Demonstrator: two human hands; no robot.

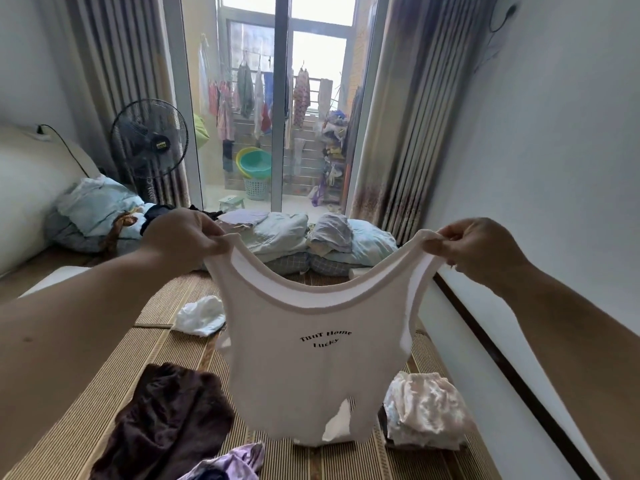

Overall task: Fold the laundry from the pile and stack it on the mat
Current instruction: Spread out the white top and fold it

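Held aloft by its two shoulder straps: white tank top (311,358), printed front facing the camera, hem hanging low over the woven mat (162,299); left hand (187,237) pinching one strap, fingers curled round the fabric; right hand (481,251) pinching the other likewise, both arms stretched forward. Below the left hand, a dark brown garment (166,420) and a crumpled white cloth (201,315); below the right hand, a cream satin heap (426,410); beyond both hands, folded pale-blue stacks (284,237). Likely step: spreading the top out, ready for folding. Best done so: keep the straps level and taut; lower onto the bare strip of mat between the brown garment and the cream heap, print down; smooth the uneven patch near the hem, unclear whether fold or hole; turn the sides inward, then halve; avoid dragging the hem across neighbouring pieces.
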